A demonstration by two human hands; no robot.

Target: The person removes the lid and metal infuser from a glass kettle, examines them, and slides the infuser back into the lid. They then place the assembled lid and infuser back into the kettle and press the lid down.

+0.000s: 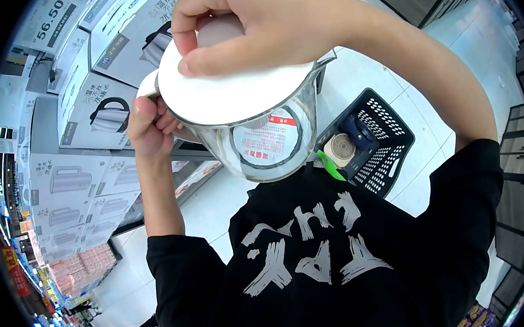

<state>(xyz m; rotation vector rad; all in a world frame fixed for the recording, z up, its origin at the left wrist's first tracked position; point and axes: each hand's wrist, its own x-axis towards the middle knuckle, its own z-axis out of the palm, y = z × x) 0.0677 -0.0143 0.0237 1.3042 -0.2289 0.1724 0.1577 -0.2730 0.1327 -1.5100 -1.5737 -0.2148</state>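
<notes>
A clear glass kettle (pixel 212 149) with a round white lid (pixel 233 98) is held up in front of my chest. My left hand (pixel 150 126) is wrapped round its white handle (pixel 148 85) on the left side. From above, my right hand (pixel 259 30) grips the lid's knob (pixel 221 29), with the thumb near the lid's left edge. The lid lies over the kettle's mouth. Through the glass shows a round white label (pixel 266 142) with red print.
Boxed kettles (pixel 97 114) are stacked along the left, with a price sign (pixel 48 20) above. On the tiled floor stands a black basket (pixel 394 139) holding a beige round item (pixel 340 151) and a dark blue item (pixel 357 129). Dark cabinets (pixel 517 164) line the right.
</notes>
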